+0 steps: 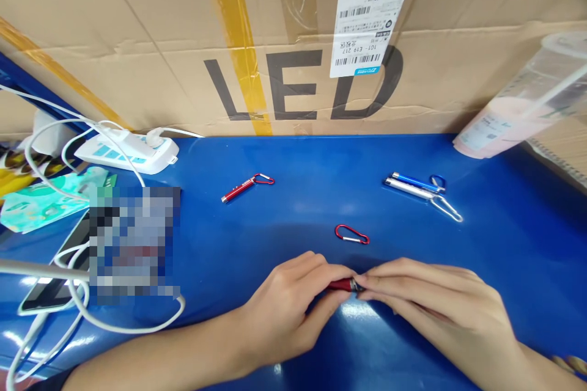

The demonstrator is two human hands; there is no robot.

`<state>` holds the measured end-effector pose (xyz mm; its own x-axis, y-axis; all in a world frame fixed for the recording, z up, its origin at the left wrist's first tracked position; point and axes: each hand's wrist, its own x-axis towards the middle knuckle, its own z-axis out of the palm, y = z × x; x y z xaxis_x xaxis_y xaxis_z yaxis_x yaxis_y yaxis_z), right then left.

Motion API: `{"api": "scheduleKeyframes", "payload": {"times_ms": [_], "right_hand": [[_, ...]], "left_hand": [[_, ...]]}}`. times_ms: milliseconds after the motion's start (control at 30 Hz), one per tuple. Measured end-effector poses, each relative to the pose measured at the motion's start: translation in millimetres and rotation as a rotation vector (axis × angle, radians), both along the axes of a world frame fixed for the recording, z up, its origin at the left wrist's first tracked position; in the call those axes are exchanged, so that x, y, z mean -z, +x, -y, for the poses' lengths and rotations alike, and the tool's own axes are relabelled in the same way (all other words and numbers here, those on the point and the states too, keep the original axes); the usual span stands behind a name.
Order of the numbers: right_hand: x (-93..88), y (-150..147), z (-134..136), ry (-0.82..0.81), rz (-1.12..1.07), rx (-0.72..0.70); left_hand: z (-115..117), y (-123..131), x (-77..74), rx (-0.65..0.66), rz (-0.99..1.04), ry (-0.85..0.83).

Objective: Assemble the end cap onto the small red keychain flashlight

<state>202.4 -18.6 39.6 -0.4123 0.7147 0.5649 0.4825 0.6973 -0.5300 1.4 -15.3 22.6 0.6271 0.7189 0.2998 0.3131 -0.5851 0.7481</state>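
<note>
Close to the front of the blue table, my left hand [300, 299] is closed round the body of a small red keychain flashlight [340, 285]. The fingertips of my right hand [444, 302] pinch its dark and silver end, covering what is there. Just beyond my hands lies a loose red carabiner [352, 239]. A second red flashlight [238, 190], with its carabiner attached, rests farther back on the left. At the back right, a blue flashlight [415, 181] and a silver flashlight [409, 189] lie side by side, each with a clip.
A large cardboard box [160, 73] marked LED stands along the back. White cables trail from a power strip [128, 153] at the left, over a phone [50, 287] and a pixelated patch. A plastic cup [495, 125] with pink contents stands at the back right.
</note>
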Motion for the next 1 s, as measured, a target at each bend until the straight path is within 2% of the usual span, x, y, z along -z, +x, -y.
{"api": "scheduleKeyframes", "payload": {"times_ms": [133,333,700,1000], "right_hand": [[1.7,-2.3,-1.1,-0.008,0.0,0.019],[2.8,-7.3,-3.9,-0.115,-0.1,0.007],[8.1,-5.6,-0.6,-0.223,-0.176,-0.028],[8.5,-3.1,1.3,-0.169,-0.178,-0.01]], "left_hand": [[0.1,0.8,-0.1,-0.008,-0.012,0.012],[-0.7,1.0,1.9,-0.031,-0.004,0.04],[0.1,3.0,3.4,-0.115,0.038,-0.03],[-0.8,4.5,0.4,-0.082,0.053,0.017]]}}
